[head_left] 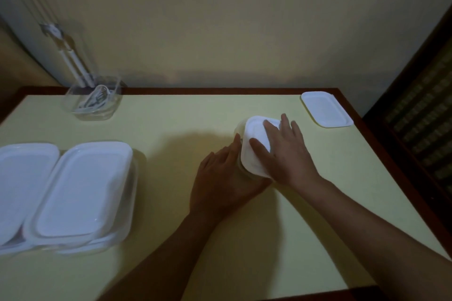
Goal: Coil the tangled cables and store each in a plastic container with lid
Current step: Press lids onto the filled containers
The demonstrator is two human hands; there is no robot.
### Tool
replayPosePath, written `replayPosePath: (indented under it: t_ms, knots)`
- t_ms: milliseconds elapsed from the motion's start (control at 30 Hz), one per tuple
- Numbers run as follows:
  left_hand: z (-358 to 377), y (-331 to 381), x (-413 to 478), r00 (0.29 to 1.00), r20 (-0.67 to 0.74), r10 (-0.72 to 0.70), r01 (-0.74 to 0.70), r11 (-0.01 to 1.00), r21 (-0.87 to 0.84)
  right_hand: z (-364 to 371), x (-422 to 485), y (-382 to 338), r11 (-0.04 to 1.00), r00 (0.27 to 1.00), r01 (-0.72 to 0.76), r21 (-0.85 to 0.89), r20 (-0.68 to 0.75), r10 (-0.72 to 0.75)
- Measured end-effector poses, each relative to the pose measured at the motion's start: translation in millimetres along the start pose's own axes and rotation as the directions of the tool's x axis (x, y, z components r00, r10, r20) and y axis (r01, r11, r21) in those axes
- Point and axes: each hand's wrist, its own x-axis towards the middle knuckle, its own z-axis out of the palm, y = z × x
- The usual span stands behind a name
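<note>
A clear plastic container (240, 129) stands right of the table's middle with a white lid (254, 151) on top. My right hand (283, 151) lies flat on that lid, fingers straight, pressing it. My left hand (220, 181) holds the container's near left side, fingers against its wall. What is inside is hidden. At the far left, an open clear container (94, 102) holds a coiled white cable (94, 100). A loose white lid (326, 109) lies at the far right corner.
Two lidded containers (80, 193) (19, 183) sit side by side at the left edge. The yellow table (171, 134) has a dark wooden rim and meets a wall at the back. White cords (71, 56) hang down the wall at the far left. Dark furniture stands to the right.
</note>
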Motion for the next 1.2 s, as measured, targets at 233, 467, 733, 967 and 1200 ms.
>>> replayPosePath:
  t_ms: [233, 467, 733, 967, 1200]
  knots:
    - [-5, 3, -1, 1.0, -0.006, 0.029, -0.029, 1.0, -0.008, -1, 15, -4, 0.978, 0.992, 0.126, -0.168, 0.053, -0.118]
    - [-3, 0, -2, 0.999, 0.047, 0.004, -0.001, 0.997, -0.075, 1, 15, -5, 0.976, 0.991, 0.114, -0.186, 0.083, -0.1]
    - [-8, 3, -8, 0.973, 0.093, -0.212, 0.23, 0.938, -0.261, 0, 2, -6, 0.982, 0.988, 0.112, -0.151, 0.121, -0.094]
    - [-11, -3, 1, 0.916, 0.237, -0.324, 0.39, 0.856, -0.339, 4, -26, -10, 0.981, 0.984, 0.145, -0.127, 0.121, -0.13]
    - [-25, 18, -20, 0.911, 0.192, -0.364, 0.411, 0.788, -0.459, 10, -49, -21, 0.98, 0.988, 0.137, -0.146, 0.088, -0.125]
